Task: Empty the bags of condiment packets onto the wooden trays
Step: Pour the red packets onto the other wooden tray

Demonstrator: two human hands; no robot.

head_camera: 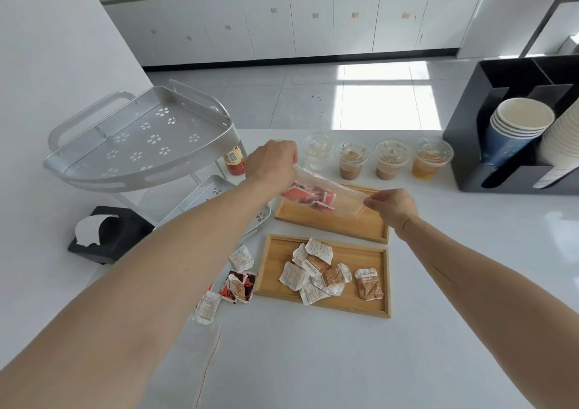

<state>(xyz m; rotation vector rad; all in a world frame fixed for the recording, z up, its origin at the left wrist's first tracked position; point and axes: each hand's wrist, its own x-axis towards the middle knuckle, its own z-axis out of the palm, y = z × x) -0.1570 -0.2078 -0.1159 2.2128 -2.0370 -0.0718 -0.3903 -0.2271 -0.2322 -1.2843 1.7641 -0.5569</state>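
Over the far wooden tray (369, 225) I hold a clear plastic bag (341, 200) with red and dark packets inside. My left hand (274, 164) grips its upper left end, raised higher. My right hand (393, 206) pinches the lower right end, so the bag slants down to the right. The near wooden tray (272, 270) carries several white and brown packets (319, 274). A few more packets (233, 283) lie on the table left of that tray. An empty clear bag with a red strip (200, 364) lies flat near me.
Several lidded plastic cups with drinks (390, 161) stand in a row behind the trays. A black organizer with paper cups (517, 132) is at the right. A grey tiered metal rack (141, 139) stands left, with a small bottle (234, 159) under it and a black napkin holder (106, 236) nearby.
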